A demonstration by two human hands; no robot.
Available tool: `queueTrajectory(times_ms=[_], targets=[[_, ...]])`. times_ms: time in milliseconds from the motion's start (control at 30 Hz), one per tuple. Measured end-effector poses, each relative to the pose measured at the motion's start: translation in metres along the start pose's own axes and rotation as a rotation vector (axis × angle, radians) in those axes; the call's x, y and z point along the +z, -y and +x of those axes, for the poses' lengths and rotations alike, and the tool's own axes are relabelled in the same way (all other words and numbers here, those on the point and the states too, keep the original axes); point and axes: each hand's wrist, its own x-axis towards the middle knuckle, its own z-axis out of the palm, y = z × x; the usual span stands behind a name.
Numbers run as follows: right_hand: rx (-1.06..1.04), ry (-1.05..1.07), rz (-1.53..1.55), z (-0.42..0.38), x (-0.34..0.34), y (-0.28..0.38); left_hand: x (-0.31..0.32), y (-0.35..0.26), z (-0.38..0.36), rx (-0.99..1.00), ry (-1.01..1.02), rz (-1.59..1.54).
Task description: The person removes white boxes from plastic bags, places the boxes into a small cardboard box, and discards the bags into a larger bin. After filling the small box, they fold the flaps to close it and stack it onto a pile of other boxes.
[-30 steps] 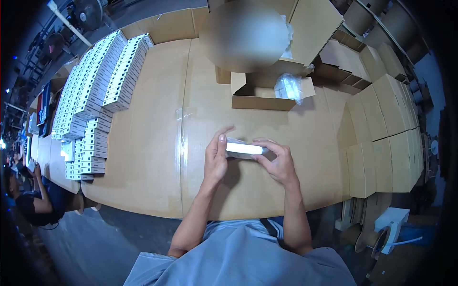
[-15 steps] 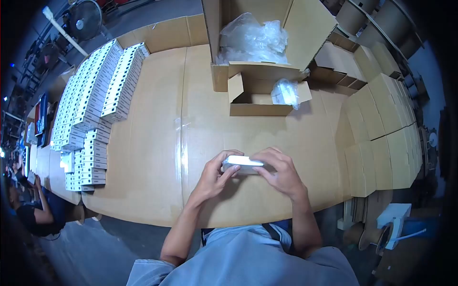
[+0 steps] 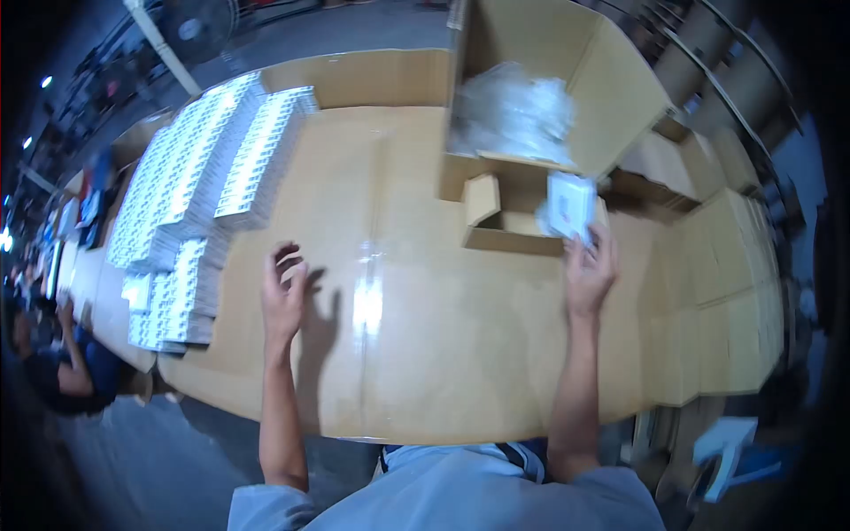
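Note:
My right hand (image 3: 591, 273) reaches forward and pinches the near edge of a flat white packet (image 3: 571, 203), which looks slightly blurred. The packet is over the right end of a small open cardboard box (image 3: 513, 241), and whatever is behind it there is mostly hidden. My left hand (image 3: 284, 296) is raised above the cardboard-covered table (image 3: 425, 354), fingers apart and slightly curled, holding nothing. To its left stand long stacks of small white boxes (image 3: 190, 173) with dark printed marks.
A tall open carton (image 3: 620, 93) holding crumpled clear plastic bags (image 3: 513, 111) stands behind the small box. Stacked brown cartons (image 3: 726, 274) line the right side. Another person (image 3: 75, 363) is at the far left, beside a neighbouring table.
Both hands were together at the table's front around the white packet. The right has carried it forward and right to the small box; the left has let go and moved left.

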Motion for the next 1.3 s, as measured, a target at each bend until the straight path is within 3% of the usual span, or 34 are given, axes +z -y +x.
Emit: queueTrajectory(times_ms=[100, 200, 300, 700, 800, 833, 967, 1100, 1167, 1233, 1300], targets=[[0.055, 0.009, 0.048, -0.001, 0.010, -0.024, -0.027, 0.016, 0.014, 0.025, -0.069, 0.148], [0.061, 0.063, -0.133, 0.007, 0.015, -0.010, -0.050, 0.018, 0.030, 0.110, -0.147, 0.474], [-0.050, 0.110, -0.330, 0.018, 0.015, -0.006, -0.069, 0.032, 0.046, 0.383, -0.285, 0.751], [-0.088, 0.160, -0.577, 0.022, 0.033, -0.050, -0.100, 0.065, 0.111, 0.491, -0.339, 1.053], [-0.011, 0.231, -0.659, 0.023, 0.032, -0.055, -0.105, 0.069, 0.109, 0.521, -0.357, 1.153], [0.062, 0.304, -0.901, 0.023, 0.033, -0.031, -0.108, 0.071, 0.106, 0.510, -0.346, 1.150], [0.028, 0.208, -0.984, 0.013, 0.031, -0.037, -0.111, 0.072, 0.097, 0.523, -0.329, 1.096], [-0.154, 0.242, -0.742, -0.002, 0.015, -0.075, -0.091, 0.051, 0.059, 0.545, -0.399, 0.957], [-0.173, 0.165, -0.917, -0.021, 0.023, -0.045, -0.065, 0.042, 0.033, 0.542, -0.363, 0.778], [-0.191, 0.034, -0.734, -0.042, 0.025, -0.019, -0.031, 0.033, 0.012, 0.600, -0.350, 0.622], [0.095, 0.160, -0.265, -0.064, 0.026, 0.014, 0.005, 0.032, -0.010, 0.628, -0.235, 0.517]])
